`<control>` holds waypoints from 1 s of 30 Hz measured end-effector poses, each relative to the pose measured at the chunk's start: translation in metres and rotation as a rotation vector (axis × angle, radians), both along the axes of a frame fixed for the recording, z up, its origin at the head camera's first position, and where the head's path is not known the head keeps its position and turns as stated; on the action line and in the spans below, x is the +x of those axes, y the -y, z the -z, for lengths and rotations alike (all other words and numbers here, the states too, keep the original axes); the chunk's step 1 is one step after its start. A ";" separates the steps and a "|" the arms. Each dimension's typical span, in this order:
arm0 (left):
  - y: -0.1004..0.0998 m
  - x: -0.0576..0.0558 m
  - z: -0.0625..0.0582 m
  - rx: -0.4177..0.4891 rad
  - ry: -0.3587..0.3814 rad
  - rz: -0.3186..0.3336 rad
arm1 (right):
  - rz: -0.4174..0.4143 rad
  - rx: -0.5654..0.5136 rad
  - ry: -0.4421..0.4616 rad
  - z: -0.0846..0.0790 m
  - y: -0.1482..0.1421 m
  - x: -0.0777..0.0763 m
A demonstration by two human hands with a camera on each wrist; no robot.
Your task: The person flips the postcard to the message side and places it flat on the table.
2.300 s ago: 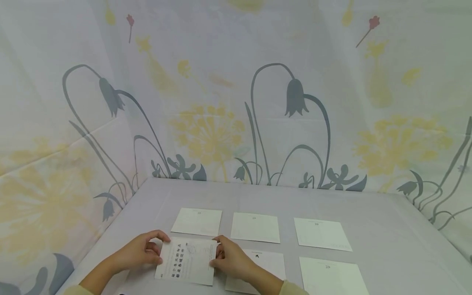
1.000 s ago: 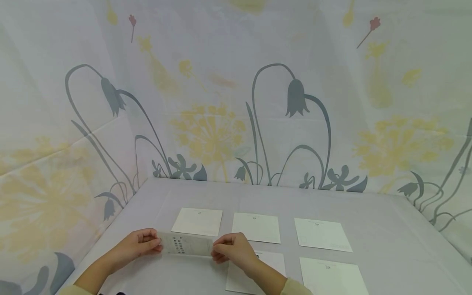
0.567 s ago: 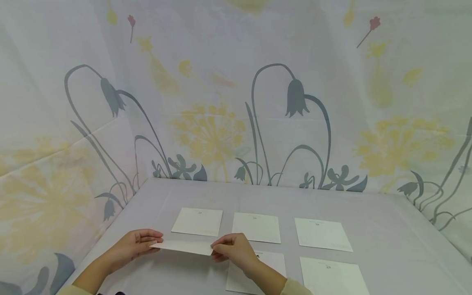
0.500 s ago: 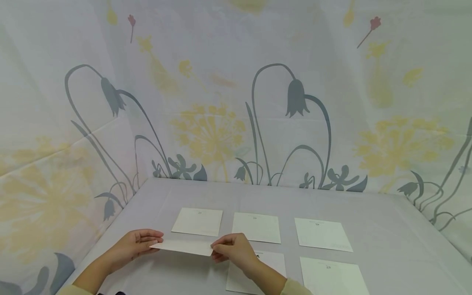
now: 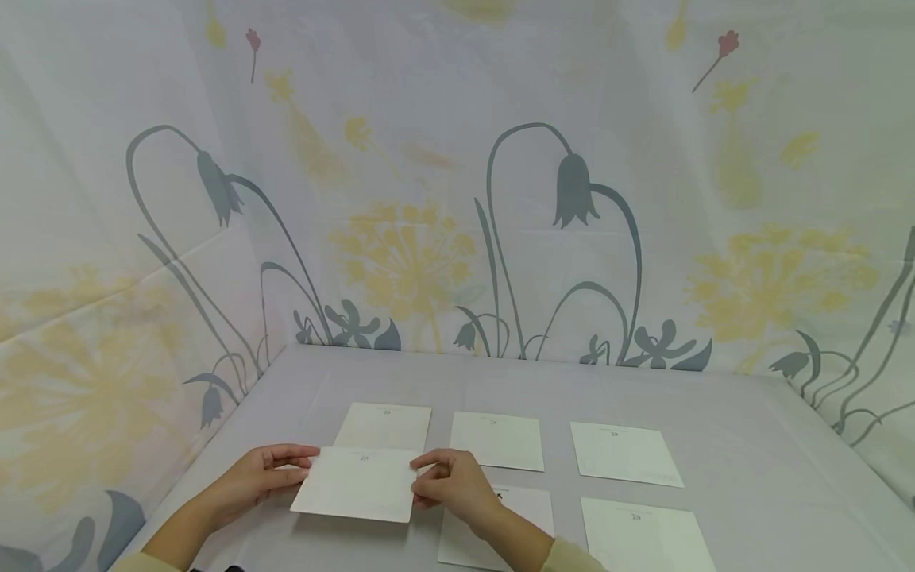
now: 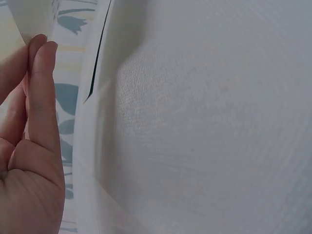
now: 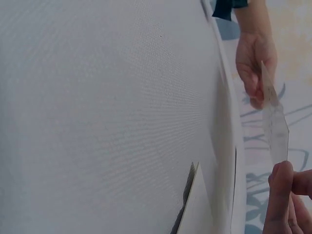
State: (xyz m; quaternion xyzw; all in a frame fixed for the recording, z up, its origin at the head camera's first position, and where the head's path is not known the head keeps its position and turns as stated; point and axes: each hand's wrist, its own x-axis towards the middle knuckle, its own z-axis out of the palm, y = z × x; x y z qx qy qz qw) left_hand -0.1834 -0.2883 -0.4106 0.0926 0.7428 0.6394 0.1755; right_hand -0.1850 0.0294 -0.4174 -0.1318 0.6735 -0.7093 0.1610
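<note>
A white card (image 5: 355,486) is held between both hands over the table, its plain side with a small dark mark turned up. My left hand (image 5: 250,481) pinches its left edge between thumb and fingers. At the right edge, my right hand (image 5: 457,491) has the same pinch grip. Shadow shows beneath the near edge, and the far edge overlaps another card (image 5: 386,423) lying behind. In the left wrist view a corner of the held card (image 6: 36,17) shows at the fingertips. The right wrist view has the card (image 7: 276,129) nearly edge-on, spanning the two hands.
Several more cards lie flat in two rows: one at back middle (image 5: 495,441), one at back right (image 5: 626,454), one at front right (image 5: 646,540), and one partly under the right forearm (image 5: 525,516). A flower-printed cloth (image 5: 429,159) walls the pale table (image 5: 750,445).
The card was first held with its printed side up. Both hands raised it and tipped it over through an edge-on position, and now its plain side faces up.
</note>
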 end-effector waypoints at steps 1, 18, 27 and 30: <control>-0.001 0.000 0.000 -0.009 0.003 -0.003 | 0.002 0.003 0.007 -0.001 0.000 0.001; -0.008 0.003 0.002 -0.132 0.038 -0.053 | 0.067 0.020 0.031 0.005 0.009 0.010; -0.009 0.005 0.005 -0.174 0.039 -0.034 | 0.076 0.104 0.026 0.010 0.011 0.012; -0.009 0.006 0.006 -0.194 0.030 -0.032 | 0.069 0.106 0.037 0.010 0.011 0.013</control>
